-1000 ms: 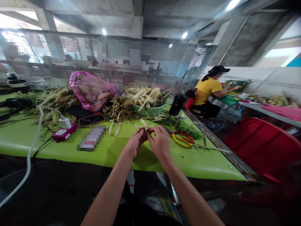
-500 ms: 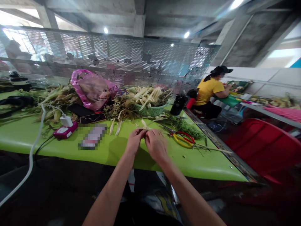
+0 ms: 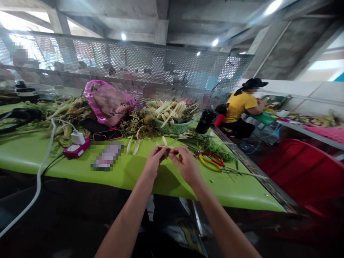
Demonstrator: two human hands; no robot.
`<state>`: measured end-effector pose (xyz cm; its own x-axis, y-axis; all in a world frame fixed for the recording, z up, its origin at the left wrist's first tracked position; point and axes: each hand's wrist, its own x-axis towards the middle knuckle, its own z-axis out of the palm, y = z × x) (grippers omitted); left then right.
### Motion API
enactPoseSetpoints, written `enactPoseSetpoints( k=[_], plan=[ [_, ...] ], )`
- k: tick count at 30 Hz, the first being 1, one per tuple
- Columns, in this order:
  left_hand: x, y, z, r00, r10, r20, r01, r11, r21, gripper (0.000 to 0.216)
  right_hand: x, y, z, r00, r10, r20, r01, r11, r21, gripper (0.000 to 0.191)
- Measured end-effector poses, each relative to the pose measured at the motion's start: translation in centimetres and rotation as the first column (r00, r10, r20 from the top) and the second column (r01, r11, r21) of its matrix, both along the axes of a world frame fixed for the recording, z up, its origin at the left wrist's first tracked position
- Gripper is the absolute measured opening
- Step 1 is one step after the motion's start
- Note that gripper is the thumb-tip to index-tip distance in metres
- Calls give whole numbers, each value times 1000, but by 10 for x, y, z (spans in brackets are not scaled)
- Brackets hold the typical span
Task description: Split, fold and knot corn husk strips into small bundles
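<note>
husk strip (image 3: 165, 144) pinched between both hands

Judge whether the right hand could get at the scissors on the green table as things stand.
Probably yes: the scissors lie on bare table close beside the right hand, nothing between, though it pinches a husk strip.

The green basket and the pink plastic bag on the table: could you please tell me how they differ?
The green basket is a stiff, open lattice heaped with pale husk strips; the pink plastic bag is soft, crumpled and translucent, its contents unclear. The basket sits beyond the left hand and right hand, which pinch a husk piece; the bag lies further left. Both rest on the green table.
</note>
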<state>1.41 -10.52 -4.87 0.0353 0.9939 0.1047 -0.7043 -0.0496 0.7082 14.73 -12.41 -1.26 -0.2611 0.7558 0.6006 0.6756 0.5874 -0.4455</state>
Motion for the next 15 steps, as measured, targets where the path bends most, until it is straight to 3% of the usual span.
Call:
enactPoseSetpoints(
  k=[3, 7, 11, 15],
  plan=[
    [1, -1, -1, 1000, -28, 6, 28, 1000, 0, 28, 8, 12, 0, 963, 36, -267, -68, 991, -111, 24],
    [2, -1, -2, 998, -32, -48, 32, 999, -3, 27, 9, 24, -3, 831, 142, -538, -350, 885, -306, 23],
    [2, -1, -3, 996, -50, -74, 50, 999, 0, 29, 11, 27, -2, 816, 60, -575, -328, 867, -374, 23],
    [3, -2, -2, 993, -60, -103, 60, 998, -3, 29, 14, 27, 3, 794, 48, -606, -394, 800, -452, 25]
  ],
)
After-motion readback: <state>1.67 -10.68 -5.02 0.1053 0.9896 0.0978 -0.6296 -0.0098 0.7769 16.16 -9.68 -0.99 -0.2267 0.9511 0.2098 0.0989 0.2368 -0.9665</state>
